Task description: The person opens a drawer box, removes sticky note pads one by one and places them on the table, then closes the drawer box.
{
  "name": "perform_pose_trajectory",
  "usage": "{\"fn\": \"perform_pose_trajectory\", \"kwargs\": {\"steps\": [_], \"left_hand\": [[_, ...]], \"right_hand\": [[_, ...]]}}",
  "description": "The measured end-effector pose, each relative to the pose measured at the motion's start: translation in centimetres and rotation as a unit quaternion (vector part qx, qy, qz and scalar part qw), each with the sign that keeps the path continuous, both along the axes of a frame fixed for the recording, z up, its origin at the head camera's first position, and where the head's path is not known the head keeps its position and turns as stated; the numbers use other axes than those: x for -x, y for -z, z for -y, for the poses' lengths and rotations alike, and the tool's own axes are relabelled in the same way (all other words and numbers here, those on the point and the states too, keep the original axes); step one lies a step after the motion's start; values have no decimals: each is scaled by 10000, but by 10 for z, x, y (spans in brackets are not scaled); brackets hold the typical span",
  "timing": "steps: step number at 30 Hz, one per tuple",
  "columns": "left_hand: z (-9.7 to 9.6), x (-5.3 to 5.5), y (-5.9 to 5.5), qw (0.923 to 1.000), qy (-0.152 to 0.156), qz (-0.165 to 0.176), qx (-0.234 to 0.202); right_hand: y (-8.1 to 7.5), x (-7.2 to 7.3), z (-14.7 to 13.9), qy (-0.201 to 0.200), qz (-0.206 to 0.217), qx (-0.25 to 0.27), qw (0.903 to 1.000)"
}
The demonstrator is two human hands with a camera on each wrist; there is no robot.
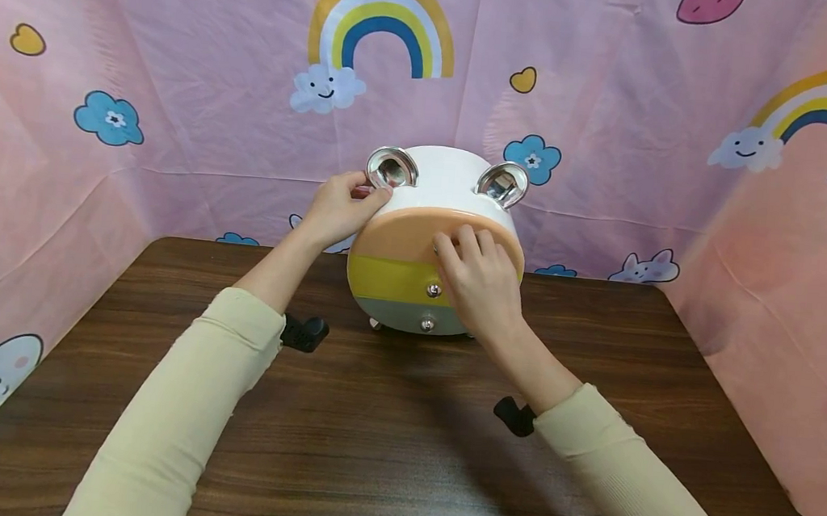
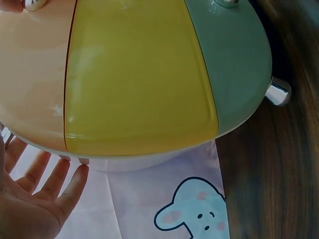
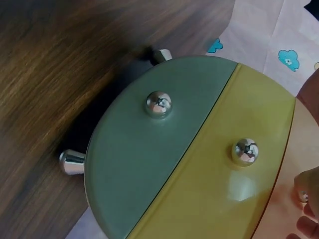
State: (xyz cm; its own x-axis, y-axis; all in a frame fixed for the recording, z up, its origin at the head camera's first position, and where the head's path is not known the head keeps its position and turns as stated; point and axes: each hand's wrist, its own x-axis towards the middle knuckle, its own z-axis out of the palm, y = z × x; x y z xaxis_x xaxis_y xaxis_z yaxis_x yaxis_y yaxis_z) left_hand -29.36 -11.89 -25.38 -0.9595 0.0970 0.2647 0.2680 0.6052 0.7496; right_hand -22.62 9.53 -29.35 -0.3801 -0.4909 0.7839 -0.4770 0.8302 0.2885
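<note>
A round, alarm-clock-shaped drawer box (image 1: 449,172) stands on the table, with a white shell and two silver bell shapes on top. Its front has an orange drawer (image 1: 401,233), a yellow drawer (image 1: 386,278) and a green drawer (image 1: 390,313), each with a silver knob. My right hand (image 1: 483,284) pinches the top knob (image 2: 35,4) of the orange drawer, fingers covering most of it. On the box's left side, below the left bell shape (image 1: 392,168), rests my left hand (image 1: 340,212), its fingers extended along the shell in the left wrist view. All drawers look flush.
The box sits near the back edge of the dark wooden table (image 1: 369,449) on short silver feet (image 3: 73,162). Pink printed cloth (image 1: 224,73) hangs behind the table and along both sides. A black wrist device (image 1: 305,334) sits under each forearm.
</note>
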Motion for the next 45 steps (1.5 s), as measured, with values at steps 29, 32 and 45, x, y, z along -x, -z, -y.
{"fn": "perform_pose_trajectory", "kwargs": {"steps": [29,32,45], "left_hand": [[2,2,-2,9997,-64,236,98],[3,2,-2,9995,-31,318,48],[3,5,-2,9994,-47,336,113]], "right_hand": [[-6,3,3,-70,-952,-465,9943],[-7,0,3,-206,-981,-468,9939],[-10,-18,-3,-551,-891,-650,9924]]}}
